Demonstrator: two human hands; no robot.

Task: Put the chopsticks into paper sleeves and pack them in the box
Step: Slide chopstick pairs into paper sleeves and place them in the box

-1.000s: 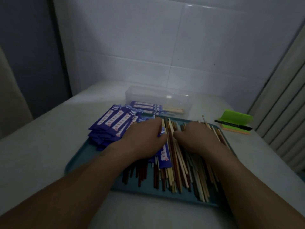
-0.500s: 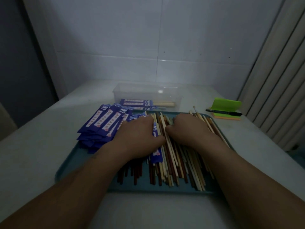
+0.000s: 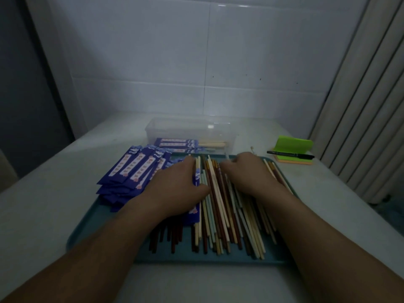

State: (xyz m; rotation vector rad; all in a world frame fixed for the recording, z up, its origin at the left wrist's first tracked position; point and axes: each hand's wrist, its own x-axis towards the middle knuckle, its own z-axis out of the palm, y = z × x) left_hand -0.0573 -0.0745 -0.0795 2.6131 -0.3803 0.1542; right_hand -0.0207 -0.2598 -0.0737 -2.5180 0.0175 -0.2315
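- My left hand (image 3: pixel 175 190) lies palm down in the centre of the frame on one blue paper sleeve (image 3: pixel 195 212), with the thumb across its edge. I judge it is pinning the sleeve so the mouth stays put for loading. The palm hides the contact, so I cannot tell if it truly grips.
- My right hand (image 3: pixel 248 173) sits just right of it, knuckles up and fingers bent down into the chopsticks (image 3: pixel 220 217). It is probably singling out a pair, but I cannot tell whether anything is pinched.
- The chopsticks lie loose in a mixed pale and dark-brown heap, roughly parallel, filling the middle and right of the teal tray (image 3: pixel 102 235). The lip likely keeps them from rolling away.
- The stack of empty sleeves (image 3: pixel 135 169) is fanned out over the tray's left edge, beside my left hand, so that hand can reach them.
- The clear box (image 3: pixel 190 127) stands just beyond the tray, at upper centre. A few filled sleeves (image 3: pixel 175 142) already lie flat inside, with bare wooden ends (image 3: pixel 213 145) poking out, so I judge packing has barely started.
- At the right, off the tray, a pen (image 3: pixel 288 154) rests on a pad of sticky notes (image 3: pixel 294 145).
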